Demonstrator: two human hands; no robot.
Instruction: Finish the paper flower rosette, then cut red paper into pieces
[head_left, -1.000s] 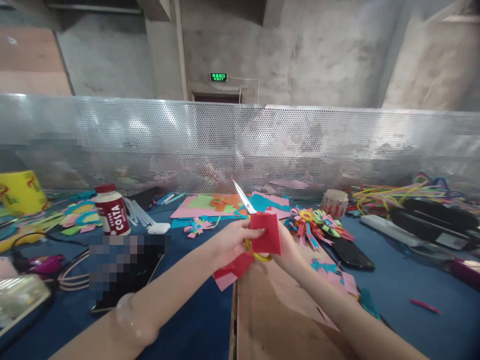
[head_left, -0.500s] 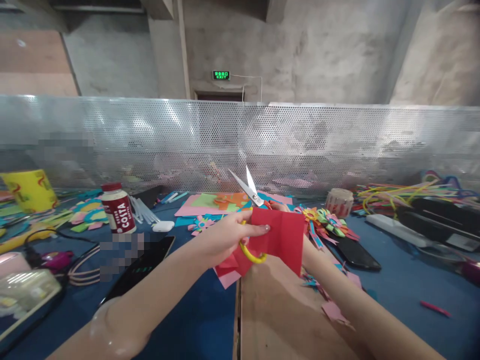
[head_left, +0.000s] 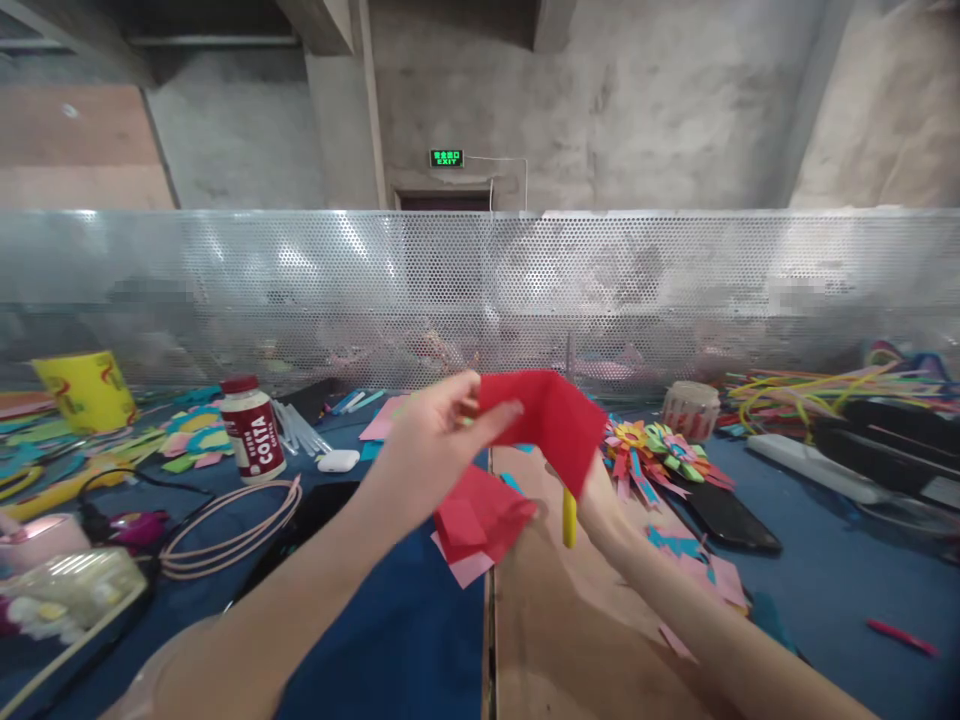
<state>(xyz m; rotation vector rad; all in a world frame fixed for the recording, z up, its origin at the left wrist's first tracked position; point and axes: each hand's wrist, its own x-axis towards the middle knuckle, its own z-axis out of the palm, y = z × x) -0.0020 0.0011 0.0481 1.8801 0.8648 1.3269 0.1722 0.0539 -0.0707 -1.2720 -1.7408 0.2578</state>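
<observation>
My left hand [head_left: 431, 440] is raised at the centre, its fingers pinched on the left edge of a folded red paper [head_left: 559, 420]. The paper arches over my right hand [head_left: 600, 505], which is mostly hidden behind it. A yellow scissors handle [head_left: 569, 518] pokes down below the paper from that hand; the blades are hidden. More red and pink paper pieces [head_left: 476, 525] lie beneath, on the blue table next to a brown cardboard sheet [head_left: 570, 620].
A Costa bottle [head_left: 253, 428], white earbud case [head_left: 337, 461], pink cable coil [head_left: 229, 515] and dark phone [head_left: 307, 520] lie left. Paper flowers [head_left: 652, 450], another phone [head_left: 731, 515], a tape roll [head_left: 690, 408] and coloured strips [head_left: 810, 390] are right. A perforated metal screen [head_left: 300, 290] runs behind.
The red paper and both hands rose and tilted. The scissor blades, seen open above the paper before, are now hidden behind it. The view shifted slightly.
</observation>
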